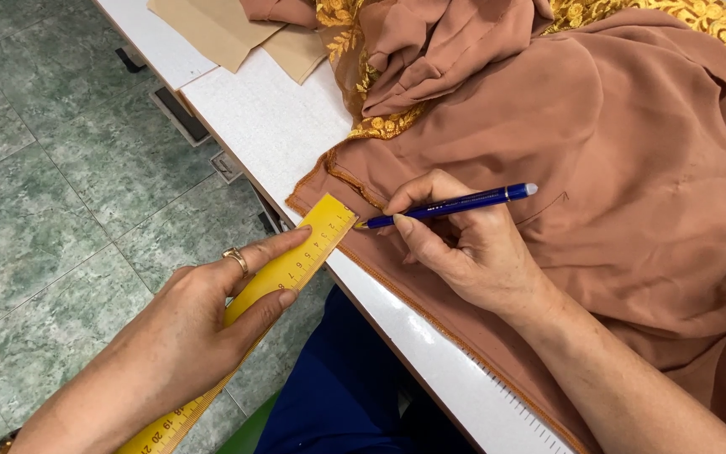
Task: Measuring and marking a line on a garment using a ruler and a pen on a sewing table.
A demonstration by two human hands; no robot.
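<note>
Our left hand [203, 311] pinches the yellow ruler [296, 265]; our right hand [464, 244] pinches the blue pen [455, 203]; the brown cloth [598, 168] may slip on the counter [270, 126], so the mark could land crooked.

A bare strip of the white worktable [249, 118] runs from the upper left of the frame down toward the centre, open between the folded beige cloth pieces [228, 29] at the top and the hemmed edge of the brown chiffon fabric [598, 143]. That fabric, heaped in folds with gold embroidered trim [380, 126], fills the whole right half and blocks any flat passage there. At centre the right hand [464, 244] with its blue pen [455, 202] and the left hand [203, 311] pressing the yellow ruler [296, 265] close the table edge. Left of the table, the green marbled floor [52, 210] lies open.
</note>
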